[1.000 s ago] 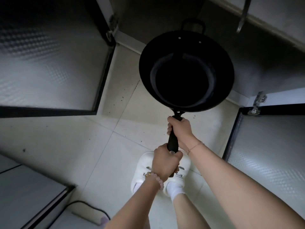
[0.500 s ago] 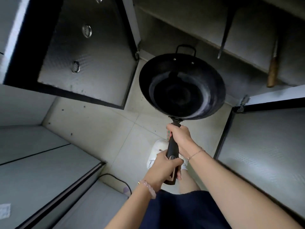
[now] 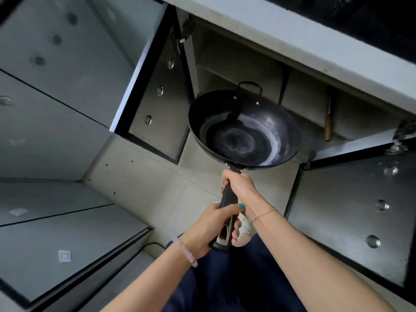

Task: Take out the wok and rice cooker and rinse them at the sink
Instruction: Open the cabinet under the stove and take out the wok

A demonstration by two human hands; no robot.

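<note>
Black wok [image 3: 245, 131] held above floor [image 3: 144, 176] before open cabinet [image 3: 236, 59]. Long handle [image 3: 228, 198] clasped by right grip [image 3: 240, 185] near bowl, by left grip [image 3: 209, 226] at end, fingers curled round.

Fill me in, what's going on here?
A person holds a black wok by its long handle with both hands. The right hand grips near the bowl, and the left hand grips near the handle's end. The wok is in the air in front of an open lower cabinet. Its inside shows whitish marks.
</note>
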